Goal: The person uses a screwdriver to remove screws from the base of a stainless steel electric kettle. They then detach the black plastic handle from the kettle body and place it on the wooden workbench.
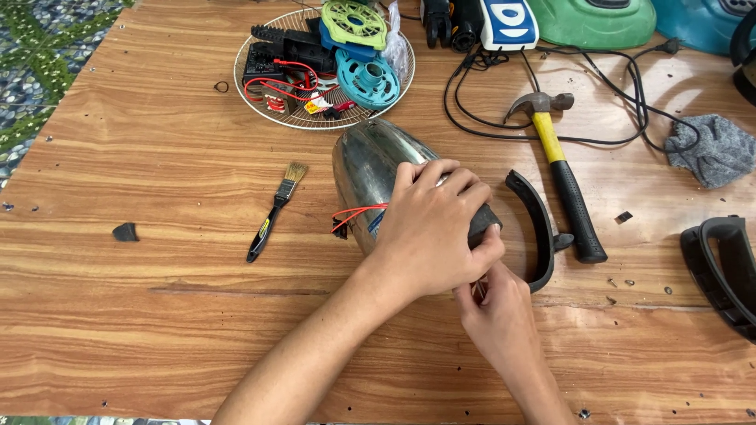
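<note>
Centrally: shiny metal housing (370, 169) lies on its side on wooden surface (157, 315), red wires (358, 212) trailing from its near edge. Risk, judged: rounded body could roll if grip slackens; wires could snag or pinch under palm. Left hand (433, 232) wrapped over housing's dark end, fingers curled, holding it. Right hand (496, 315) just below, fingers pinched at same end; what they pinch is hidden. Curved black piece (539, 224) just beside; hammer (563, 181), brush (276, 211), wire basket (264, 110) further out.
</note>
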